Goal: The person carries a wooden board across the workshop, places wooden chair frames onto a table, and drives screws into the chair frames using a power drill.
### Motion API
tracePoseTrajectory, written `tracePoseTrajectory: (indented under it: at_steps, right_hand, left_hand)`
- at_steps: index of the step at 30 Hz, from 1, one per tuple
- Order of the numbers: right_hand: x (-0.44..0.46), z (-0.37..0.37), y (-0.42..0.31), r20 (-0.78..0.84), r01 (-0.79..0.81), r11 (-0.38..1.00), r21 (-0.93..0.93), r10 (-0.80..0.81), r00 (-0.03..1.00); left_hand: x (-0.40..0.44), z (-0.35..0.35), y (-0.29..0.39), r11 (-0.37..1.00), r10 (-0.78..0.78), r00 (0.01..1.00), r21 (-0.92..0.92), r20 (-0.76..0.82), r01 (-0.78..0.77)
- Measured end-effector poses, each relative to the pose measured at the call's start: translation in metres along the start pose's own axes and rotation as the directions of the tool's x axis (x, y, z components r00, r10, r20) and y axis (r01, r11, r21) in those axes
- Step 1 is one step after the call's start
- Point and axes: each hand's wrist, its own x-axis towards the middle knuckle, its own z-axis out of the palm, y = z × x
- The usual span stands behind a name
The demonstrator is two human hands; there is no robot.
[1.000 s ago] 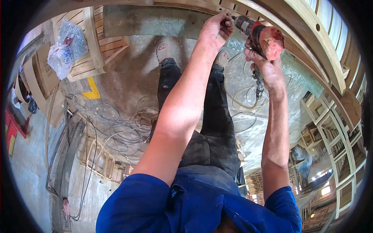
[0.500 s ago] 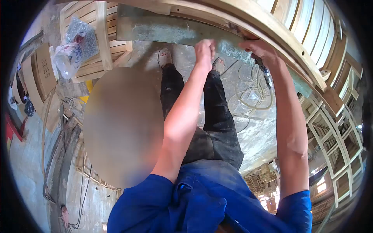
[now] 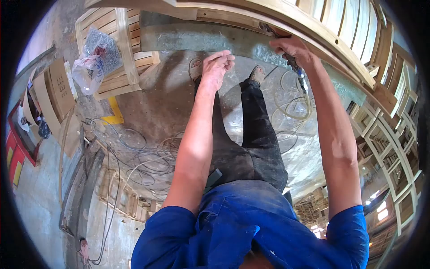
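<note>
My right hand [image 3: 293,50] is wrapped around the grip of a dark air tool [image 3: 292,62] with a metal hose fitting at its lower end. The tool's front end points toward the lower rail of a slatted wooden furniture piece [image 3: 264,17]; whether they touch is unclear. My left hand [image 3: 216,67] is held in front of the worn grey-green board [image 3: 192,38], fingers curled toward the thumb. Anything small between those fingertips is too small to make out.
A pale air hose [image 3: 295,117] loops on the floor at the right. Slatted wooden furniture [image 3: 127,49] with a plastic bag [image 3: 88,71] stands at the left. Dark cables [image 3: 134,139] lie tangled behind it. Wooden frames [image 3: 385,157] are stacked at the far right.
My left hand has moved left and its fist has loosened somewhat. My right hand has shifted slightly left with the air tool. A large blurred shape at the left is gone.
</note>
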Motion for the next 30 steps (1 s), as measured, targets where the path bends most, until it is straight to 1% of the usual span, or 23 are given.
tracePoseTrajectory:
  at_steps: [1, 3, 4, 5, 6, 7, 9, 10, 12, 14, 15, 16, 17, 19, 21, 23, 25, 29, 30]
  right_hand:
    - [-0.012, 0.009, -0.004, -0.165, 0.025, 0.996, 0.085, -0.01, 0.986]
    - [-0.038, 0.012, -0.009, -0.26, 0.085, 0.992, 0.088, -0.059, 0.964]
    - [-0.056, 0.012, -0.006, -0.272, 0.152, 0.978, 0.142, -0.109, 0.956]
    - [-0.074, 0.015, 0.001, -0.287, 0.208, 0.958, 0.197, -0.147, 0.947]
    - [-0.086, 0.02, 0.01, -0.35, 0.272, 0.937, 0.218, -0.185, 0.918]
    - [-0.098, 0.02, 0.02, -0.285, 0.201, 0.936, 0.289, -0.116, 0.951]
    - [-0.109, 0.028, 0.052, -0.283, 0.172, 0.93, 0.325, -0.078, 0.956]
    - [-0.113, 0.032, 0.066, -0.292, 0.17, 0.926, 0.337, -0.069, 0.954]
    - [-0.12, 0.038, 0.089, -0.259, 0.245, 0.821, 0.515, -0.123, 0.958]
    - [-0.125, 0.041, 0.105, -0.262, 0.234, 0.804, 0.547, -0.102, 0.96]
    - [-0.126, 0.043, 0.113, -0.259, 0.232, 0.792, 0.566, -0.096, 0.961]
    - [-0.121, 0.046, 0.124, -0.343, 0.36, 0.763, 0.537, -0.193, 0.919]
    - [-0.124, 0.044, 0.128, -0.347, 0.355, 0.758, 0.547, -0.18, 0.92]
    - [-0.13, 0.037, 0.13, -0.22, 0.218, 0.774, 0.595, -0.104, 0.97]
    - [-0.13, 0.034, 0.136, -0.233, 0.22, 0.756, 0.617, -0.092, 0.968]
    - [-0.126, 0.033, 0.142, -0.24, 0.249, 0.704, 0.665, -0.114, 0.964]
    - [-0.125, 0.028, 0.15, -0.253, 0.254, 0.702, 0.666, -0.108, 0.961]
    - [-0.125, 0.022, 0.159, -0.296, 0.273, 0.689, 0.672, -0.089, 0.951]
    - [-0.125, 0.02, 0.163, -0.296, 0.271, 0.689, 0.672, -0.085, 0.951]
  left_hand:
    - [-0.002, 0.001, -0.001, 1.0, -0.004, 1.0, 0.02, 0.002, 0.004]
    - [-0.007, 0.015, 0.007, 0.994, 0.017, 1.0, 0.11, 0.005, -0.017]
    - [-0.004, 0.019, 0.008, 0.992, 0.009, 1.0, 0.123, 0.004, -0.01]
    - [-0.002, 0.021, 0.007, 0.975, 0.028, 1.0, 0.222, -0.003, -0.027]
    - [0.0, 0.024, 0.004, 0.947, 0.048, 0.999, 0.318, -0.002, -0.045]
    - [0.003, 0.029, 0.0, 0.944, 0.035, 0.999, 0.329, 0.006, -0.035]
    - [0.011, 0.045, -0.004, 0.996, 0.017, 0.995, 0.089, 0.102, -0.026]
    - [0.014, 0.054, -0.007, 1.0, -0.03, 0.994, 0.01, 0.107, 0.029]
    - [0.016, 0.071, -0.013, 0.998, -0.05, 0.992, 0.033, 0.112, 0.047]
    - [0.019, 0.085, -0.024, 0.996, -0.079, 0.99, 0.057, 0.113, 0.073]
    - [0.022, 0.092, -0.029, 0.995, -0.095, 0.992, 0.052, 0.082, 0.09]
    - [0.026, 0.099, -0.034, 0.993, -0.109, 0.993, 0.047, 0.052, 0.107]
    - [0.031, 0.104, -0.041, 0.991, -0.122, 0.991, 0.059, 0.053, 0.119]
    - [0.04, 0.112, -0.053, 0.988, -0.155, 0.981, 0.023, 0.117, 0.153]
    - [0.041, 0.127, -0.063, 0.986, -0.169, 0.979, 0.018, 0.113, 0.168]
    - [0.044, 0.135, -0.07, 0.984, -0.178, 0.978, 0.006, 0.109, 0.179]
    - [0.048, 0.141, -0.077, 0.98, -0.197, 0.968, -0.002, 0.157, 0.199]
    - [0.05, 0.156, -0.087, 0.98, -0.2, 0.971, 0.024, 0.128, 0.198]
    - [0.053, 0.159, -0.091, 0.982, -0.187, 0.974, 0.059, 0.131, 0.181]
